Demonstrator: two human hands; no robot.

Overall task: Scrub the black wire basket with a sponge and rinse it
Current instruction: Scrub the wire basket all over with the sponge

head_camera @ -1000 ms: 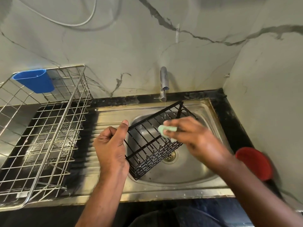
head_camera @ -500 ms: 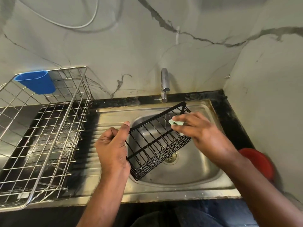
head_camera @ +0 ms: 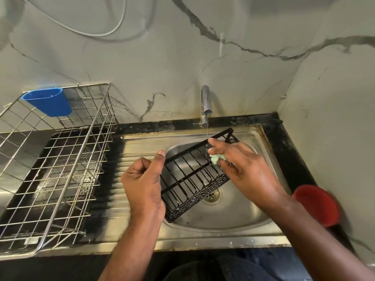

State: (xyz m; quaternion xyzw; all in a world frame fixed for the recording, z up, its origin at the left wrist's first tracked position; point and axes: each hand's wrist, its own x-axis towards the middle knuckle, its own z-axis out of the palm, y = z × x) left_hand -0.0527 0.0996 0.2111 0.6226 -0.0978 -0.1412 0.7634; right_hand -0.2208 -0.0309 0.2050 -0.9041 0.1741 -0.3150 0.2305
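The black wire basket (head_camera: 191, 175) hangs tilted over the steel sink bowl (head_camera: 239, 216), its far corner up near the tap. My left hand (head_camera: 145, 183) grips its left end, thumb up along the rim. My right hand (head_camera: 243, 167) holds a small pale green sponge (head_camera: 217, 158) between the fingers and presses it on the basket's wires at the far right side. A thin stream of water falls from the tap (head_camera: 206, 106) onto the basket close to the sponge.
A large steel wire dish rack (head_camera: 60, 169) stands on the drainboard at the left, with a blue plastic holder (head_camera: 49, 101) hung on its back rim. A red round lid or bowl (head_camera: 316, 203) lies on the black counter at the right. Marble walls close in behind and right.
My right hand has slid the sponge along the basket's wires, first toward the far rim and then slightly back and down. The left hand and the basket have stayed nearly still.
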